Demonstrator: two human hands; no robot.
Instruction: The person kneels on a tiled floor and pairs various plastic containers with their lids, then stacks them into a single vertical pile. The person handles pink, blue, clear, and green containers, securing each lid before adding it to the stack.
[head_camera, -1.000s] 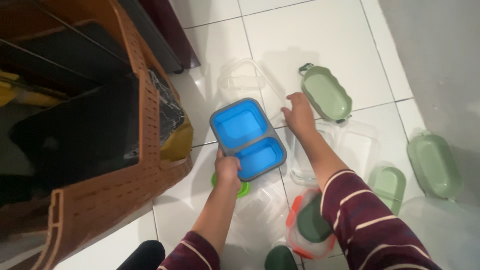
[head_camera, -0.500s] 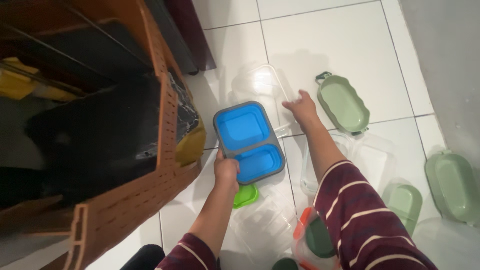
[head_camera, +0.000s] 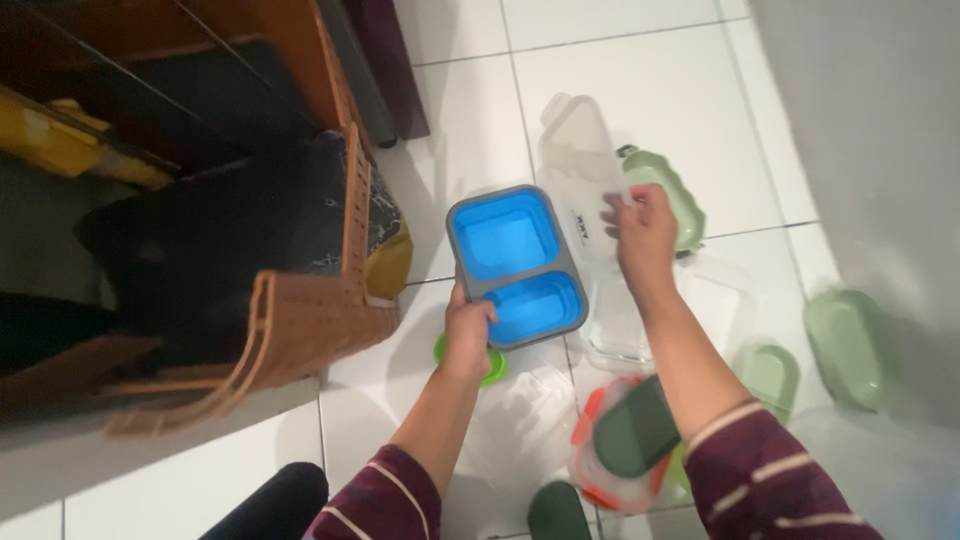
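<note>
Head camera looks steeply down at nearby floor (head_camera: 640, 90).

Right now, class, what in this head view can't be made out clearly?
- Clear lid in the right hand: see-through and motion-blurred, its edges hard to trace.
- Green round lid: mostly hidden by the left hand and the blue two-part container.
- Dark green container: cut off by the bottom edge.

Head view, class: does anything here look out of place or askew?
Yes. Food containers and lids lie scattered on the tiled floor, not stacked, and the brown woven basket lies tipped on its side. Nothing looks spilled or broken.
</note>
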